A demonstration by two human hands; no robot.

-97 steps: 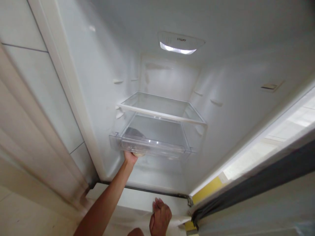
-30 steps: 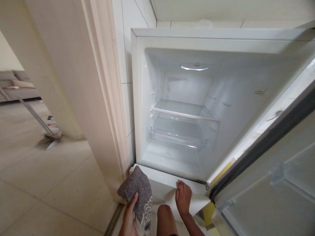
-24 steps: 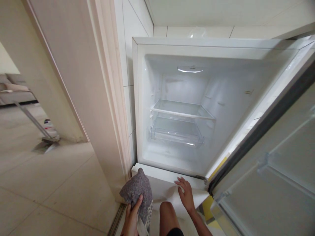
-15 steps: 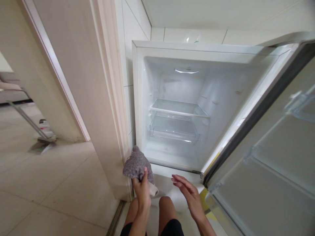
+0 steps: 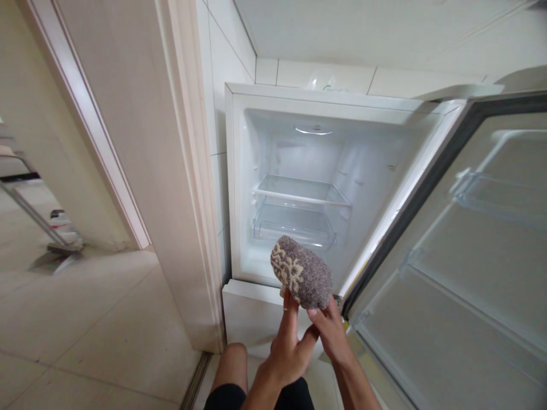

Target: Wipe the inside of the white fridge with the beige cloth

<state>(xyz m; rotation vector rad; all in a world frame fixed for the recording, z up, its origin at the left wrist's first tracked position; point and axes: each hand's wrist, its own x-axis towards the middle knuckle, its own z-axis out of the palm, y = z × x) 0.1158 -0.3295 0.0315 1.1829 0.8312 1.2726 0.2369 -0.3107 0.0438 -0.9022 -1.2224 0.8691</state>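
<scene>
A bundled grey-brown cloth with a cream flower pattern is held up before the open refrigerator. My left hand grips it from below, its fingers partly hidden behind the cloth. My right hand holds the cloth's lower right side, with the thumb in front. The two hands are close together. Inside the refrigerator are a glass shelf and, below it, a clear drawer. The cloth covers part of the compartment's lower front.
To the right, the refrigerator door stands wide open with clear door racks. A wooden door frame rises close on the left. Beneath the compartment is a white lower front. Farther left, a dustpan rests on the tiled floor.
The cloth has moved right and been turned into a compact bundle showing its flower pattern. My right hand, empty before, has come in and taken hold of it too.
</scene>
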